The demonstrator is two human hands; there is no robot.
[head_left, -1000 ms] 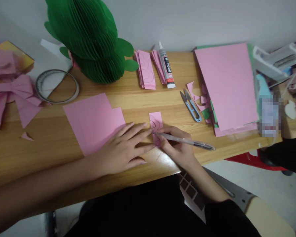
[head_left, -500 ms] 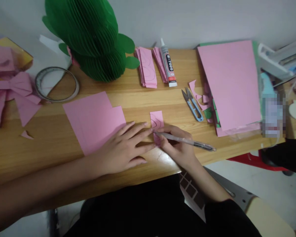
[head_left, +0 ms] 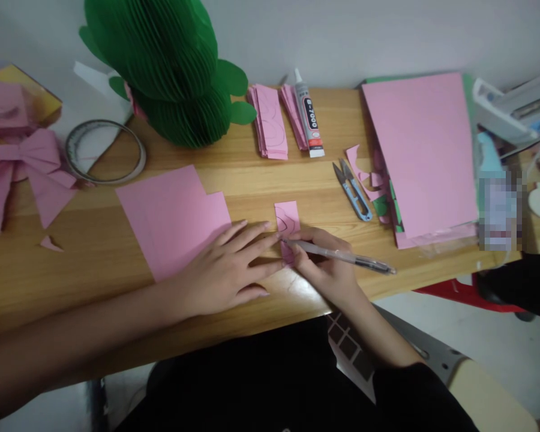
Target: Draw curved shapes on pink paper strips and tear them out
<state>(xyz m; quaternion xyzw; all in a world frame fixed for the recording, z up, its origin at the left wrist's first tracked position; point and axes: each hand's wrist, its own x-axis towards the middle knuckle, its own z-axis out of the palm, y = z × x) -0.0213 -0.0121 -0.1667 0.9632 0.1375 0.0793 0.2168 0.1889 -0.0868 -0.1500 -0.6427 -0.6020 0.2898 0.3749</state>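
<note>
My right hand (head_left: pixel 326 264) grips a pen (head_left: pixel 342 255), its tip at the left edge of a small pink paper strip (head_left: pixel 287 217). Curved dark lines are drawn on the strip's upper part; my fingers cover some of its lower part. Flat on the table lies my left hand (head_left: pixel 234 267), fingers spread, with fingertips at the strip's left edge. Beside and partly under that hand is a larger pink paper sheet (head_left: pixel 171 222) with a stepped corner.
Behind stand a green honeycomb paper piece (head_left: pixel 175 78), pink strip stacks (head_left: pixel 270 123) and a glue tube (head_left: pixel 309 114). Thread snips (head_left: pixel 353 192) lie near scraps and a pink paper stack (head_left: pixel 425 156) at right. A tape roll (head_left: pixel 139 162) and pink paper bow (head_left: pixel 31 156) are left.
The whole view has shifted very slightly. Both hands, the pen and the paper strip keep practically the same places relative to each other.
</note>
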